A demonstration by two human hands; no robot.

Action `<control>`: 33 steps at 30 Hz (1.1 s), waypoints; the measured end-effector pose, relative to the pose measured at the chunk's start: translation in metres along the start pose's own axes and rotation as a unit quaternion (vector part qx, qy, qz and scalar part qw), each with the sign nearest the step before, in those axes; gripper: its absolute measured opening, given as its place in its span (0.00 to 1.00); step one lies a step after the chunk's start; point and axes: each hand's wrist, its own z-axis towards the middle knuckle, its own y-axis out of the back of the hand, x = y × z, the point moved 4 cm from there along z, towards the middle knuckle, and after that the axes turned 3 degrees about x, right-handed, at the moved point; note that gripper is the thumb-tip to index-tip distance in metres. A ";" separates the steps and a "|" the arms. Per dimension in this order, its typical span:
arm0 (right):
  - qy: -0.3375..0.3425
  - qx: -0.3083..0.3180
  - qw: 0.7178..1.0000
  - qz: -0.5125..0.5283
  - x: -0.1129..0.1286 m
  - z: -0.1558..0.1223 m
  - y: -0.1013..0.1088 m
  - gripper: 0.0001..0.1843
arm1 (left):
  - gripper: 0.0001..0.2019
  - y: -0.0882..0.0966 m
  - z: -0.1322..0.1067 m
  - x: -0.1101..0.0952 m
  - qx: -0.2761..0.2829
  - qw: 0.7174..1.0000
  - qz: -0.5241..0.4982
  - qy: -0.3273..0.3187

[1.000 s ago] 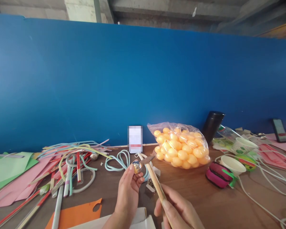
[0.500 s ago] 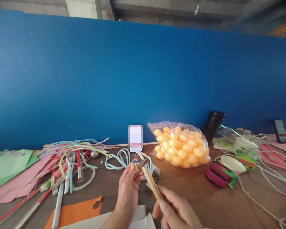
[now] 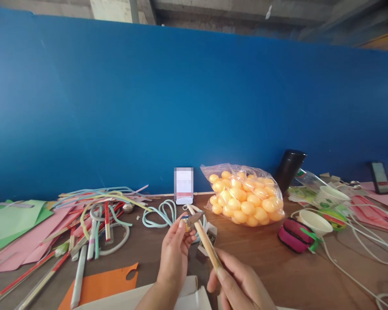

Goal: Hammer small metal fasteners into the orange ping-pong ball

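Observation:
My left hand (image 3: 176,249) is closed around a small shiny gold-and-blue object (image 3: 186,222), pinched near the fingertips; its exact kind is unclear. My right hand (image 3: 237,280) grips the wooden handle of a hammer (image 3: 208,246). The dark hammer head lies right at the small object, overlapping its right side; I cannot tell whether they touch. Just behind the handle stands a small open white box (image 3: 212,234) with small dark metallic pieces inside. Below both hands lies white card or flat box material (image 3: 190,287).
A clear bag of orange balls (image 3: 242,200) sits right of centre, with a black bottle (image 3: 289,170) behind it. A magenta pouch (image 3: 295,235), paper cups and white cord lie at right. Coloured tubes, sticks and paper sheets (image 3: 16,224) cover the left. A phone (image 3: 184,185) leans against the blue partition.
The hammer head has tilted and shifted slightly up and to the right over the small object. Both hands keep their hold and have barely moved.

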 end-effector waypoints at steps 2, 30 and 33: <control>-0.013 0.005 1.000 -0.009 0.001 0.000 0.001 0.35 | 0.18 0.001 0.000 0.000 -0.001 1.000 0.000 -0.003; 0.006 -0.038 0.997 0.062 0.004 -0.004 0.002 0.32 | 0.17 0.000 0.001 0.001 0.027 0.999 -0.021 -0.006; 0.009 -0.047 0.996 0.071 0.005 -0.006 0.003 0.31 | 0.17 0.002 0.002 0.001 0.030 0.999 -0.025 -0.005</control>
